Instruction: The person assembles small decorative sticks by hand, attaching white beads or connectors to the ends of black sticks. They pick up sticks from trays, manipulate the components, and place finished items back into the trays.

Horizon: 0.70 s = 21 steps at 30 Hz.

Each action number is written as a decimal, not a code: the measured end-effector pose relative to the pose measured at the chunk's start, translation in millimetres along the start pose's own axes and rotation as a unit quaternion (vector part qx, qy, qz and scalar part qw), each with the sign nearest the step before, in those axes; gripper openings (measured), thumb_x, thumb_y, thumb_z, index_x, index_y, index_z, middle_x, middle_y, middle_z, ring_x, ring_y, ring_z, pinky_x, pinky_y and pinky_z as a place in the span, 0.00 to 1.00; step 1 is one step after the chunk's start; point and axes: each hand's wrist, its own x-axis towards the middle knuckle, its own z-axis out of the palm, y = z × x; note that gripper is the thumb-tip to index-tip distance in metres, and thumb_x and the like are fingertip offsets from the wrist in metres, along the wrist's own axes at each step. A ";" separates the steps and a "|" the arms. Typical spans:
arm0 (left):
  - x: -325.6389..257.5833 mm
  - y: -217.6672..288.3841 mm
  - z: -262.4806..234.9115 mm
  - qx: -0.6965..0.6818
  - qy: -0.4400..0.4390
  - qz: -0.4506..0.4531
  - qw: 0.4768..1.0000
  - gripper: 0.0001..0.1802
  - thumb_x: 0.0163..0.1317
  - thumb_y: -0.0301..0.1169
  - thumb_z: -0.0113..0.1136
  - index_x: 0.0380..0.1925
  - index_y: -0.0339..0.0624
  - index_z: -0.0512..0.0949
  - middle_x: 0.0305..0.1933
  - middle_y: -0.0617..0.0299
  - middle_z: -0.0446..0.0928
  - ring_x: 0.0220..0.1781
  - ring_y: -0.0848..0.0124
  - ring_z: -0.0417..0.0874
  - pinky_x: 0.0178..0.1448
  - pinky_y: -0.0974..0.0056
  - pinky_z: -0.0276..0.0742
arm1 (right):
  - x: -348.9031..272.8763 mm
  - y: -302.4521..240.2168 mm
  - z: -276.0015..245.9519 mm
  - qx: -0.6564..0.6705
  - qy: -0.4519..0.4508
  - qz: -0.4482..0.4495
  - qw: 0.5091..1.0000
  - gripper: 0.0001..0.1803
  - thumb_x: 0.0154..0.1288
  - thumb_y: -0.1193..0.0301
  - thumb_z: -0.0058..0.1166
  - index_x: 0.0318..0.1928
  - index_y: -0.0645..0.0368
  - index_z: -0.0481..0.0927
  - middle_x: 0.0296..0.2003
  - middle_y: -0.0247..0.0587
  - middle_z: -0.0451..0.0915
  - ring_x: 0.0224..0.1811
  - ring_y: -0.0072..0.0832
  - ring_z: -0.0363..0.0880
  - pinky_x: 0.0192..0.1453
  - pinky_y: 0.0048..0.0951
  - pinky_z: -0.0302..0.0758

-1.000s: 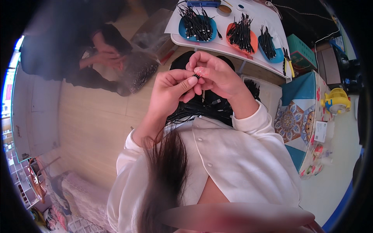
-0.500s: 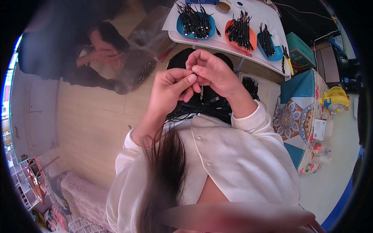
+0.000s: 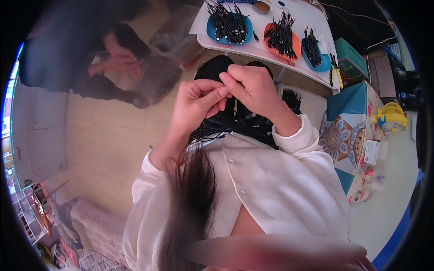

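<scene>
While the two hands meet at upper centre of the frame, their pose differs little from half a second and a second ago: fingertips pinched together over the lap in all three views. The left hand (image 3: 196,101) is curled, thumb and forefinger closed on something very small; the right hand (image 3: 253,88) is likewise clenched at the fingertips, touching the left. What they pinch is too small to identify, though it is probably one end of a thin black wire.

The bundle of black wires (image 3: 235,126) lies across the lap just below the hands, against the white jacket. The only clear shift is in framing: the white table (image 3: 307,18) sits slightly higher and nearer the top edge than before. On it stand a blue dish (image 3: 212,29), an orange dish (image 3: 294,47) and a second blue dish (image 3: 323,65), each holding short black pieces.

A second person (image 3: 90,58) crouches at upper left, hands at a clear bag, as earlier.

Judgement: fine fingertip work on one wire continues, with no piece yet moved to a dish.
</scene>
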 end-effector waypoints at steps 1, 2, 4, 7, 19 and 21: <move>-0.8 0.1 -1.6 -0.011 -0.007 -0.008 1.000 0.08 0.64 0.26 0.60 0.30 0.31 0.82 0.21 0.63 0.76 0.16 0.83 0.66 0.18 0.77 0.56 | 1.4 2.1 -2.3 0.007 -0.008 -0.009 1.000 0.15 0.68 0.67 0.54 0.26 0.62 0.71 0.17 0.38 0.66 0.19 0.28 0.64 0.24 0.25 0.63; -2.9 1.3 -5.0 -0.030 -0.008 -0.020 0.999 0.07 0.64 0.26 0.60 0.30 0.31 0.82 0.20 0.63 0.76 0.16 0.83 0.66 0.18 0.77 0.55 | 4.9 7.6 -12.1 0.043 0.068 0.067 0.995 0.15 0.69 0.67 0.53 0.27 0.62 0.71 0.18 0.33 0.66 0.20 0.22 0.63 0.24 0.23 0.62; -5.1 4.1 -12.3 -0.066 -0.010 -0.035 0.997 0.07 0.63 0.26 0.60 0.30 0.31 0.82 0.20 0.63 0.75 0.16 0.83 0.66 0.18 0.77 0.54 | 12.7 20.4 -37.8 0.056 0.127 0.134 0.981 0.13 0.71 0.67 0.51 0.29 0.61 0.72 0.18 0.25 0.64 0.22 0.13 0.62 0.25 0.19 0.60; -4.3 4.8 -16.3 -0.083 -0.047 -0.050 0.994 0.08 0.64 0.24 0.58 0.32 0.29 0.81 0.19 0.62 0.75 0.14 0.83 0.63 0.17 0.77 0.51 | 5.0 19.9 -53.9 0.014 -0.011 0.102 0.995 0.09 0.65 0.69 0.57 0.43 0.59 0.79 0.29 0.30 0.73 0.29 0.17 0.70 0.31 0.20 0.66; 1.0 15.8 -6.7 0.009 -0.097 -0.077 0.992 0.07 0.62 0.26 0.62 0.32 0.32 0.82 0.19 0.64 0.75 0.17 0.84 0.67 0.19 0.78 0.56 | -1.7 -6.7 -50.2 -0.055 -0.072 -0.213 0.973 0.14 0.50 0.72 0.65 0.38 0.60 0.81 0.34 0.39 0.78 0.37 0.35 0.78 0.40 0.32 0.77; 0.7 16.4 -4.7 0.014 -0.100 -0.076 0.992 0.07 0.62 0.26 0.62 0.32 0.32 0.82 0.20 0.65 0.76 0.17 0.84 0.67 0.19 0.78 0.57 | -3.4 -5.7 -48.9 -0.057 -0.063 -0.217 0.972 0.13 0.49 0.73 0.65 0.37 0.61 0.80 0.33 0.39 0.78 0.37 0.35 0.78 0.40 0.32 0.77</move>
